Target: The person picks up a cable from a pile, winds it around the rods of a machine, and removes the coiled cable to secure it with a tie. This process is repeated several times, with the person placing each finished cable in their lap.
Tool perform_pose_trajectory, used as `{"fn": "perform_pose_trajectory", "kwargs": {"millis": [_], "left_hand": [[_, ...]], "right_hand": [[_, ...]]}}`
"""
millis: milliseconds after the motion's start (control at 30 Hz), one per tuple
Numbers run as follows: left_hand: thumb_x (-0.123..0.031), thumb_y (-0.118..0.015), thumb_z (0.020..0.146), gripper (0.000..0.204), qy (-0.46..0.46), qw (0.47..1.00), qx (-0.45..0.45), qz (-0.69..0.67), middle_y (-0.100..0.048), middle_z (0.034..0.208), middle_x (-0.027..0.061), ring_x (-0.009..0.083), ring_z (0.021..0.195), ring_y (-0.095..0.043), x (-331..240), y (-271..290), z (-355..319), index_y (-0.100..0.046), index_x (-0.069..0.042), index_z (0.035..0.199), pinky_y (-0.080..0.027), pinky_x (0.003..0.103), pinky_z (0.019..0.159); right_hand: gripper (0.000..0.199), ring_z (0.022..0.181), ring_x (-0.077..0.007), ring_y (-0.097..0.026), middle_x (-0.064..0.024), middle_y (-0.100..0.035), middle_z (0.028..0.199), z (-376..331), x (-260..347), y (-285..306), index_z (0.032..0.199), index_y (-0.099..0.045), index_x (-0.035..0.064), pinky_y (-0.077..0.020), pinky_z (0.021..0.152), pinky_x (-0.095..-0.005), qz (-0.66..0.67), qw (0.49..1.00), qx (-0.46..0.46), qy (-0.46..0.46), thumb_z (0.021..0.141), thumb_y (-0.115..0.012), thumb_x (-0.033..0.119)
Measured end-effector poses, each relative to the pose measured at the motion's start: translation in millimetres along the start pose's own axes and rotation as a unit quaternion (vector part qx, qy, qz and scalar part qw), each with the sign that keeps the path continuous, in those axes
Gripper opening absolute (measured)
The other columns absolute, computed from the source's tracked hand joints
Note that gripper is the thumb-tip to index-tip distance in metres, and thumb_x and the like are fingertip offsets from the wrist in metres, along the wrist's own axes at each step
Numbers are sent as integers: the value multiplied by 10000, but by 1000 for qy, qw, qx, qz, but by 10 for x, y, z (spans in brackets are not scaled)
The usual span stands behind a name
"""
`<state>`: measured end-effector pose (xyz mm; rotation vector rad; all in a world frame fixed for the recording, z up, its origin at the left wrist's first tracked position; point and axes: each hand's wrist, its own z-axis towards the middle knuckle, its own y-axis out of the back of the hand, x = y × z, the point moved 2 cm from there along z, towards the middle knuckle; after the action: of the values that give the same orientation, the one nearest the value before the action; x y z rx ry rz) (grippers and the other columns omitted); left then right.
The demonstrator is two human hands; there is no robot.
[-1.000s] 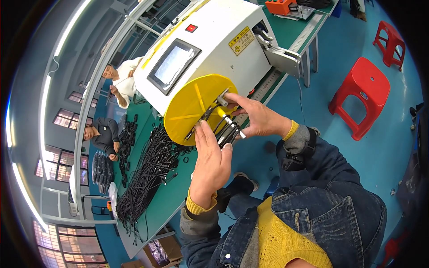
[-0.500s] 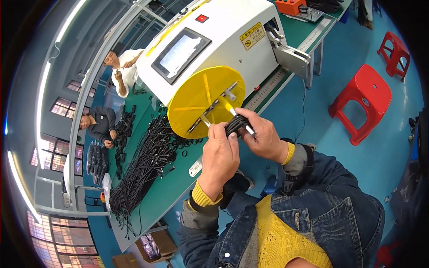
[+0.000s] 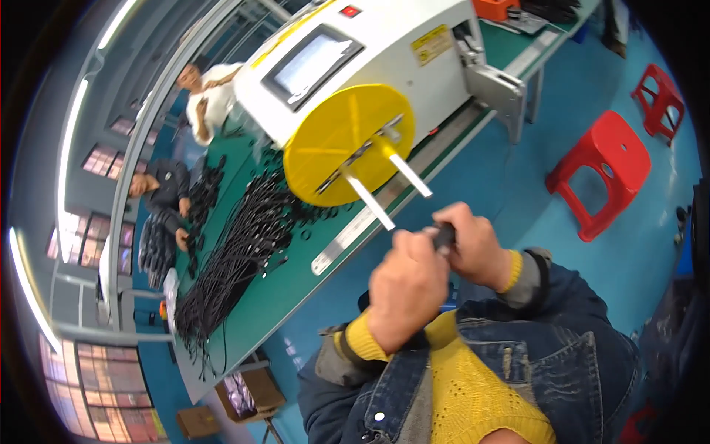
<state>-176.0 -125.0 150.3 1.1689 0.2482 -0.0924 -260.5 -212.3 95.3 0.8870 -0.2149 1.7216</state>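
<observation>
Holding a small black bundle point(image 3: 444, 235) between them, the left hand point(image 3: 405, 287) and right hand point(image 3: 473, 248) are both closed on it, off the green bench's point(image 3: 288, 296) near edge, over open blue floor point(image 3: 518, 192). Smooth yellow disc point(image 3: 336, 140) with two white pegs point(image 3: 384, 189) juts nearby; glossy black cords point(image 3: 229, 259) sprawl across the bench.

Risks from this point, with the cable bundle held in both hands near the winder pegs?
1. Both hands, left hand and right hand, grip one small black cable bundle in mid-air; a loose grip might let it uncoil or drop to the floor.
2. The two white pegs on the yellow disc jut toward the hands; knuckles may hit them.
</observation>
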Motion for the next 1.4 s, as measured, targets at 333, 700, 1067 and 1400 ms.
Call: {"fn": "perform_pose_trajectory", "kwargs": {"millis": [333, 700, 1067, 1400], "left_hand": [[-186, -589, 814, 312, -54, 955, 58, -285, -542, 855, 122, 296, 671, -589, 762, -641, -794, -439, 18, 997, -489, 380, 566], [-276, -592, 844, 281, 375, 634, 290, -611, -570, 783, 46, 92, 648, -587, 989, -609, -1165, -531, -10, 912, -477, 208, 480], [-285, -624, 824, 310, 230, 686, 293, -625, -574, 649, 41, 112, 484, -544, 1231, -931, -1450, -562, 15, 872, -438, 222, 441], [-247, -541, 876, 336, 394, 378, 279, -790, -574, 748, 81, 88, 520, -502, 1566, -764, -1419, -516, 55, 1019, -384, 170, 399]], "right_hand": [[250, 587, -352, -587, -182, -568, 629, -625, -273, -547, 885, -430, 11, -463, 506, -407, 2, 947, 318, -40, 729, -605, 96], [255, 581, -346, -590, -171, -565, 589, -661, -208, -1077, 865, -421, 2, -457, 497, -401, 26, 904, 426, 9, 715, -592, 118], [196, 620, -367, -586, -171, -583, 631, -502, -72, -1265, 803, -488, 3, -458, 549, -416, 53, 868, 494, 19, 659, -591, 87], [132, 690, -366, -601, -200, -601, 664, -429, -273, -1676, 770, -584, -2, -463, 598, -422, 37, 838, 534, -105, 669, -556, 77]]}}
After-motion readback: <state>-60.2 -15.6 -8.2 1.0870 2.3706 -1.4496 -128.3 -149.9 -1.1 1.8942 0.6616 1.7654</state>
